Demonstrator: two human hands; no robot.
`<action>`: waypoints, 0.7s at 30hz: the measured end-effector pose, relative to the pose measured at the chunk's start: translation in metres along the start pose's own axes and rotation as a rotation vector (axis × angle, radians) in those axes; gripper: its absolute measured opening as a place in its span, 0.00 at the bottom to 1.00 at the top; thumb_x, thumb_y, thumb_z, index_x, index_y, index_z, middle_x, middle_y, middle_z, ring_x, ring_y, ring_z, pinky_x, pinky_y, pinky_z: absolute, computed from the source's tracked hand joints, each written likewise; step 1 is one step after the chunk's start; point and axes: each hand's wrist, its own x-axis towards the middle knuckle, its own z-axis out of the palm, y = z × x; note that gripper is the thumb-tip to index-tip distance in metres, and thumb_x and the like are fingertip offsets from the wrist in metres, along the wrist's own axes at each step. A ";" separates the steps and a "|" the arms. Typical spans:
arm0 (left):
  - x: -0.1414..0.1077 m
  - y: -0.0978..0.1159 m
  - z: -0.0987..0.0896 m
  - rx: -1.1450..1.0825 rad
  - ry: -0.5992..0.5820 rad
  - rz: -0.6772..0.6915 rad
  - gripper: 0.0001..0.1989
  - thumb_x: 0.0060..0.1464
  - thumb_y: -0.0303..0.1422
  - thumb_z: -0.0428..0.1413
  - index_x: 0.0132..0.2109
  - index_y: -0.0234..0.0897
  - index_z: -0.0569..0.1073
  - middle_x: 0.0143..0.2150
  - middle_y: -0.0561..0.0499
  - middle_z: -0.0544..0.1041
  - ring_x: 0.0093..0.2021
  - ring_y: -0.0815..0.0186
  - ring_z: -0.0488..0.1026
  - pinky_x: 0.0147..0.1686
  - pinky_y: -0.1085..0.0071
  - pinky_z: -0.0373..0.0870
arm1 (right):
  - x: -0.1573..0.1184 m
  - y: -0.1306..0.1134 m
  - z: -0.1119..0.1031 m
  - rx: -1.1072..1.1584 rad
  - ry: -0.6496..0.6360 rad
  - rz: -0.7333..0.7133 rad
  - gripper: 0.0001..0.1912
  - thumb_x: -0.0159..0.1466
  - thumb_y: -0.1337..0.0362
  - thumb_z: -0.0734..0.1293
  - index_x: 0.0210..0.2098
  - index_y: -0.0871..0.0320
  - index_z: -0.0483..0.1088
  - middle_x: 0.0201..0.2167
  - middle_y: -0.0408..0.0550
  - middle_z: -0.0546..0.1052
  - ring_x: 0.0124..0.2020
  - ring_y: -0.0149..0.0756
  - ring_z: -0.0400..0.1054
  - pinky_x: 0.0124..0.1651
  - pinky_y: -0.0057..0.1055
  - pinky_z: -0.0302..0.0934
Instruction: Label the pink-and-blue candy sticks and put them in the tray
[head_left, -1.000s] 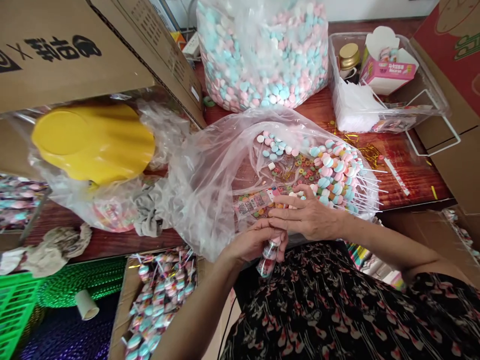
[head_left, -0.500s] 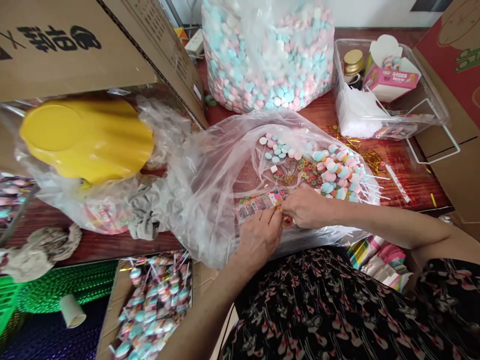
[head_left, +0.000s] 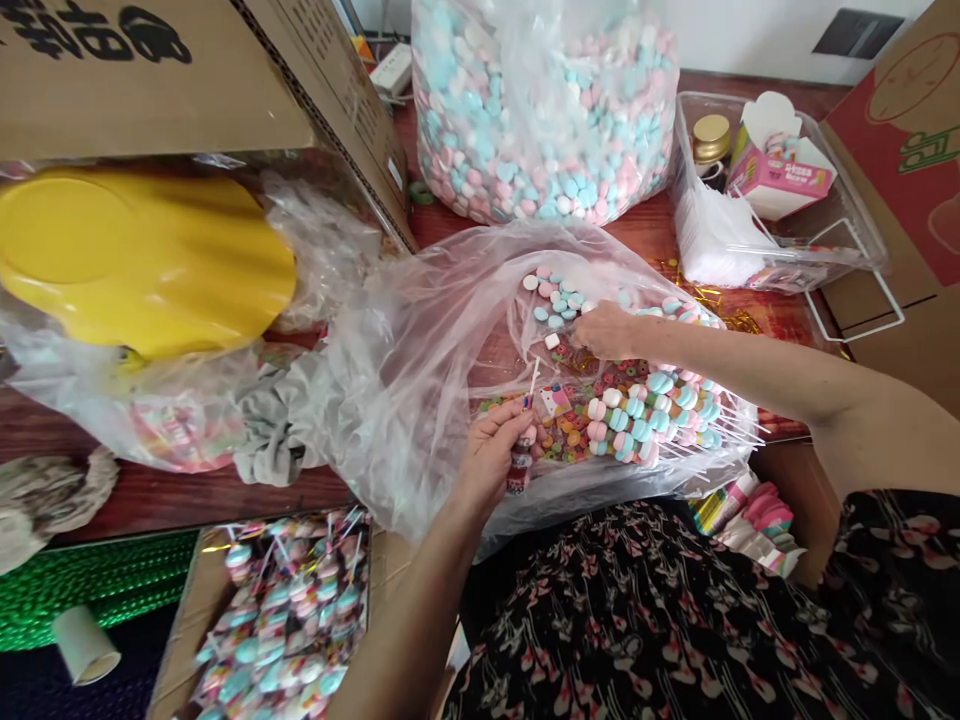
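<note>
Two bare hands work over a wide, clear polythene bag (head_left: 420,330) on my feed. The left hand (head_left: 491,455) is closed around a thin white stick threaded with small pastel candy discs (head_left: 520,465), held slightly tilted just beside a bed of ring-shaped multicoloured candies (head_left: 562,445). The right hand (head_left: 606,330) reaches into the bag, narrowly curled among loose pink, blue and white candy discs (head_left: 555,305); I cannot tell whether it holds one. Finished pink-and-blue candy skewers (head_left: 645,420) lie stacked in the bag below that wrist. Beyond, a bulging clear sack of matching discs (head_left: 540,110) sits on a red-brown wooden table (head_left: 645,235), and a flat cardboard tray of skewers (head_left: 285,620) lies at lower left.
</note>
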 end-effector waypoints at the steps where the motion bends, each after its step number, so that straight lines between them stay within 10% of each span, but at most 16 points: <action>1: -0.001 0.000 0.000 -0.020 -0.008 -0.002 0.13 0.48 0.41 0.62 0.31 0.35 0.72 0.26 0.53 0.75 0.20 0.72 0.68 0.15 0.80 0.59 | 0.003 -0.001 0.000 -0.003 -0.008 -0.002 0.12 0.60 0.75 0.64 0.36 0.56 0.78 0.40 0.53 0.81 0.43 0.42 0.75 0.39 0.32 0.60; 9: -0.008 0.006 -0.002 -0.099 -0.017 0.015 0.15 0.47 0.42 0.64 0.34 0.35 0.73 0.28 0.52 0.76 0.23 0.71 0.71 0.17 0.79 0.64 | -0.024 0.011 -0.009 0.608 0.285 -0.117 0.10 0.58 0.75 0.65 0.34 0.59 0.78 0.34 0.47 0.80 0.36 0.33 0.71 0.40 0.29 0.62; 15: 0.002 -0.002 0.016 0.090 -0.030 0.142 0.13 0.48 0.42 0.63 0.28 0.35 0.76 0.24 0.54 0.72 0.22 0.73 0.65 0.20 0.78 0.60 | -0.082 -0.051 -0.006 1.376 0.768 -0.263 0.06 0.64 0.62 0.69 0.37 0.53 0.79 0.39 0.46 0.75 0.43 0.33 0.70 0.47 0.34 0.66; 21: 0.001 -0.006 0.038 0.080 -0.051 0.197 0.13 0.48 0.42 0.63 0.33 0.36 0.78 0.27 0.54 0.73 0.26 0.71 0.66 0.27 0.75 0.65 | -0.087 -0.107 0.022 1.082 1.094 -0.029 0.08 0.65 0.65 0.67 0.35 0.52 0.79 0.33 0.46 0.70 0.39 0.35 0.65 0.49 0.41 0.62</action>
